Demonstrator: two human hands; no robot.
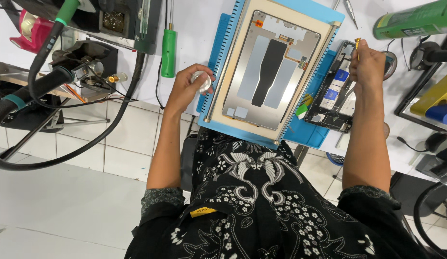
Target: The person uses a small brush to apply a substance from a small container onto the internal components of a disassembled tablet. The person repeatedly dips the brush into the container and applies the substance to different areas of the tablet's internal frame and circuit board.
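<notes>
The left hand (187, 86) closes around a small round silvery object (202, 80) beside the blue mat (218, 43); the right hand (366, 64) grips a yellow-handled screwdriver (358, 47) over the opened phone (331, 91).

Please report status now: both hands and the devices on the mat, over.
Left hand grips small round clear container. Right hand holds yellow-tipped screwdriver over opened phone. Opened tablet untouched on blue mat.

Both forearms reach forward, left hand (185, 88) curled loosely, right hand (366, 64) with fingers (359, 52) pinched.
</notes>
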